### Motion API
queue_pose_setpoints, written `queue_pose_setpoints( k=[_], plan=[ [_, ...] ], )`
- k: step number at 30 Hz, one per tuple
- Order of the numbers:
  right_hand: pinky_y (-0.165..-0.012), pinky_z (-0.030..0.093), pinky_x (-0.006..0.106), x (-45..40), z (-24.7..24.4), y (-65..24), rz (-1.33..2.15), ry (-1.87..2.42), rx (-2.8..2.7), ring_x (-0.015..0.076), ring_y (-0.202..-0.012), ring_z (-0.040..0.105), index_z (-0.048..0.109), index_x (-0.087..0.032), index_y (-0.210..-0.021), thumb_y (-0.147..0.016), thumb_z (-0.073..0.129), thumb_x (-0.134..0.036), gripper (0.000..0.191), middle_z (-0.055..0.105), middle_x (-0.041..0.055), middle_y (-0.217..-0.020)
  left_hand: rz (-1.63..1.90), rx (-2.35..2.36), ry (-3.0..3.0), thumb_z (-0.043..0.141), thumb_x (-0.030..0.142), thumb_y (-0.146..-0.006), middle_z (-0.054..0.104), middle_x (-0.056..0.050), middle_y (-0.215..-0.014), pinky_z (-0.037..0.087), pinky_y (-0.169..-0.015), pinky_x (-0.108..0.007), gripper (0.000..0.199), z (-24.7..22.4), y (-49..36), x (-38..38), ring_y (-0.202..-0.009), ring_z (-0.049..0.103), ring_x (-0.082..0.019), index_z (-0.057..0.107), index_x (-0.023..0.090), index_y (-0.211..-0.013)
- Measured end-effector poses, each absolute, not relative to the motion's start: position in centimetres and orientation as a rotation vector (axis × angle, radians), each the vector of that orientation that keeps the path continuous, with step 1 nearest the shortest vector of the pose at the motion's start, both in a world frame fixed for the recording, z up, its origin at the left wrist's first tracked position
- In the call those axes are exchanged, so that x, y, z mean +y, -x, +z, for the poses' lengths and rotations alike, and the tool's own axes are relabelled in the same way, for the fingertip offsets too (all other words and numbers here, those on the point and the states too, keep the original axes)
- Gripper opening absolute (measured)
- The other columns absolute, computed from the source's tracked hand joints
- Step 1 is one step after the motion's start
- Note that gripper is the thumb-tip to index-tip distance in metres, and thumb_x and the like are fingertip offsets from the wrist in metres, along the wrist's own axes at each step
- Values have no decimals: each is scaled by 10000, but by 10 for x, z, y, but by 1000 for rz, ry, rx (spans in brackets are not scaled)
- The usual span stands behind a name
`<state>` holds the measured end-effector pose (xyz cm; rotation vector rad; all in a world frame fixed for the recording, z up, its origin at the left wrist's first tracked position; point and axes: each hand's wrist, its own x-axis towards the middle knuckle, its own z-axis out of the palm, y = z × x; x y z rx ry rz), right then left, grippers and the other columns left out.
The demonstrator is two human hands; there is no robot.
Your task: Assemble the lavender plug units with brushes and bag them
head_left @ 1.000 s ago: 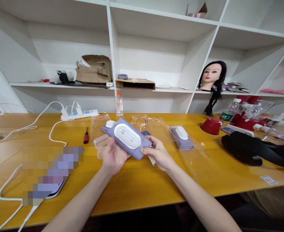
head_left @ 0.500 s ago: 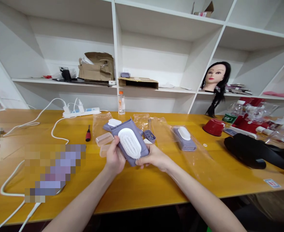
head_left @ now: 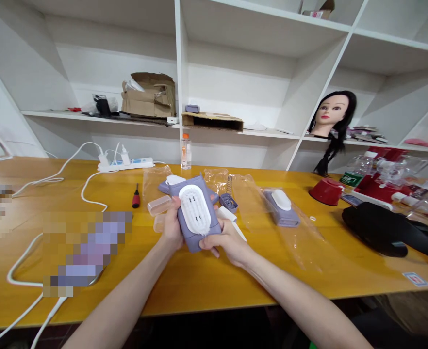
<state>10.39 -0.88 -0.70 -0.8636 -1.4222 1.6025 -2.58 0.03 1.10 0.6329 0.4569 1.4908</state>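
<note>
A purple block-shaped brush (head_left: 195, 213) with a white oval bristle face is held between both hands above the table. My left hand (head_left: 172, 224) grips its left side, thumb along the edge. My right hand (head_left: 225, 241) holds its lower right corner, thumb on the front near the bottom. Dark marks show among the white bristles. Behind it lies another purple piece with a white oval top (head_left: 175, 180), partly hidden. Close by are a small purple oval part (head_left: 228, 202) with a metal spring (head_left: 229, 184), clear plastic covers (head_left: 159, 206) and white pieces (head_left: 227, 214).
A similar purple brush (head_left: 281, 206) lies to the right on clear plastic film (head_left: 248, 203). Left stand a screwdriver (head_left: 136, 196) and a power strip (head_left: 126, 165) with white cables. A red bowl (head_left: 326, 192) and a black item (head_left: 374, 228) are farther right. Shelves rise behind.
The brush has turned more upright and its bristle face points more toward me, showing dark marks between the bristles. Both hands keep their hold. The view has shifted slightly.
</note>
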Motion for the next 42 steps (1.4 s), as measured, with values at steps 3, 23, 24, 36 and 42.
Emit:
queue_pose_setpoints(
  k=[3, 23, 24, 36, 42],
  plan=[
    [-351, 195, 184, -14, -4, -99, 1653, 928, -1347, 40, -374, 325, 520, -158, -542, -479, 700, -140, 192, 479, -80, -442, 1410, 403, -672, 407, 598, -770, 689, -125, -944, 511, -788, -439, 588, 9, 28, 1, -947, 625, -318, 609, 128, -1061],
    [-510, 357, 217, -12, -7, -103, 1626, 900, -1387, 82, -508, 458, 618, -146, -612, -449, 763, -140, 218, 582, -55, -551, 1371, 455, -590, 357, 651, -771, 694, -132, -880, 529, -735, -436, 636, 9, 29, 3, -904, 644, -309, 629, 132, -1019],
    [-482, 336, 209, -11, -7, -103, 1628, 912, -1386, 74, -489, 445, 612, -145, -618, -446, 770, -144, 234, 575, -57, -546, 1377, 455, -601, 367, 652, -767, 693, -131, -886, 529, -739, -431, 633, 9, 29, 3, -916, 641, -307, 629, 134, -1018],
    [-432, 328, 187, -7, -7, -109, 1775, 927, -1445, 104, -487, 570, 574, -147, -881, -457, 813, -193, 489, 641, -22, -594, 1526, 510, -715, 602, 672, -551, 692, -126, -949, 521, -799, -426, 587, 9, 22, -3, -1047, 568, -358, 659, 146, -805],
    [-471, 398, 221, -9, 2, -104, 1712, 917, -1507, 94, -491, 513, 599, -152, -804, -423, 810, -185, 437, 608, -43, -593, 1569, 522, -709, 512, 683, -634, 696, -130, -932, 514, -804, -446, 605, 10, 21, -1, -1023, 586, -348, 656, 140, -860]
  ],
)
